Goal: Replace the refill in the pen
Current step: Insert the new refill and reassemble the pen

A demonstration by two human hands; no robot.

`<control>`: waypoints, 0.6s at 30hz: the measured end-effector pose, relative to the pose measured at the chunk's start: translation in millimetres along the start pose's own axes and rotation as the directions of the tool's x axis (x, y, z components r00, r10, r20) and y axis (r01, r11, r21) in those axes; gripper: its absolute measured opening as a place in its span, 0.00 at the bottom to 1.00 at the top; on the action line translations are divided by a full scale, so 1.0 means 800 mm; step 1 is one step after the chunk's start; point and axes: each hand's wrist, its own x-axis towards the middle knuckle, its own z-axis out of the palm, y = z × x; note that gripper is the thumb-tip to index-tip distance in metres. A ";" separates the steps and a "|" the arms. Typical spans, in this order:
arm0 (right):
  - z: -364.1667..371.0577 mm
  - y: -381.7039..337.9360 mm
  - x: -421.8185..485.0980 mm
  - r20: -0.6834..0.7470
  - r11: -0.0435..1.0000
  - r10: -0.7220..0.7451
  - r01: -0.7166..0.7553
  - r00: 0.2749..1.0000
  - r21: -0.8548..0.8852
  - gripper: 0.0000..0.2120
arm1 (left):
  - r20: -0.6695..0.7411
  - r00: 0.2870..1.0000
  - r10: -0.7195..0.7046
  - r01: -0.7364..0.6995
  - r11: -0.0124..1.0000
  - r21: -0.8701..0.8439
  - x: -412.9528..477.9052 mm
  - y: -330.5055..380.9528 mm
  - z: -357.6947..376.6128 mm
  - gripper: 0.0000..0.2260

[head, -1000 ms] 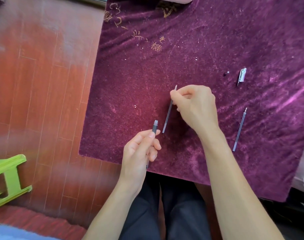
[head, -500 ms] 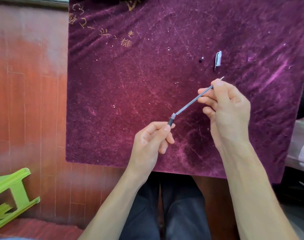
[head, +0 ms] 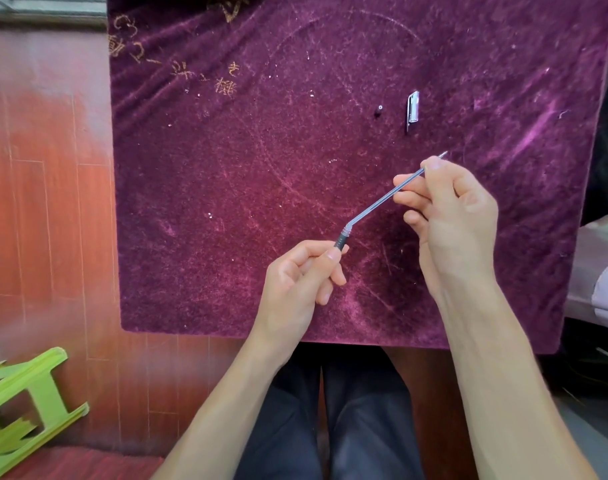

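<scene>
Left hand (head: 297, 275): closed around the dark grey pen barrel (head: 340, 241), thumb and fingers pinching it just below its threaded open end, above the near part of the surface.
Right hand (head: 449, 216): fingers pinched shut on the thin translucent plastic refill (head: 375, 205), close to its metal tip, which pokes out past the fingertips.
Refill: runs diagonally down-left from the right hand; lower end sits in the barrel mouth, with a visible bend just outside it.
Surface: covered by a deep purple velvet cloth (head: 226, 174) with gold characters at the far left.
Clear plastic pen cap with clip (head: 412, 108): lying on the cloth beyond the hands.
Small dark pen piece (head: 378, 110): just left of the cap; too small to identify.
Lime green plastic stool (head: 22, 407): on the reddish wooden floor (head: 46, 202), lower left.
</scene>
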 end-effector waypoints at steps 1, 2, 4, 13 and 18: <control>-0.001 0.001 0.000 0.000 1.000 -0.008 0.008 1.000 -0.011 0.07 | 0.002 1.000 0.007 -0.007 1.000 0.014 0.000 0.000 0.000 0.09; -0.001 0.001 0.000 0.001 1.000 -0.016 0.016 1.000 -0.021 0.07 | 0.005 1.000 0.013 -0.013 1.000 0.028 0.000 -0.001 -0.001 0.09; -0.003 0.002 0.001 0.012 0.998 -0.042 0.043 0.999 -0.044 0.07 | 0.005 1.000 0.018 -0.019 0.999 0.046 -0.001 -0.001 -0.003 0.08; 0.002 -0.003 0.003 0.157 0.979 -0.128 0.150 0.979 -0.139 0.05 | 0.010 1.000 0.004 -0.005 0.996 0.087 -0.004 -0.009 -0.006 0.09; 0.006 0.004 -0.003 0.250 0.967 -0.106 0.158 0.962 -0.198 0.04 | 0.004 1.000 -0.001 0.001 0.999 0.045 -0.005 -0.008 0.000 0.08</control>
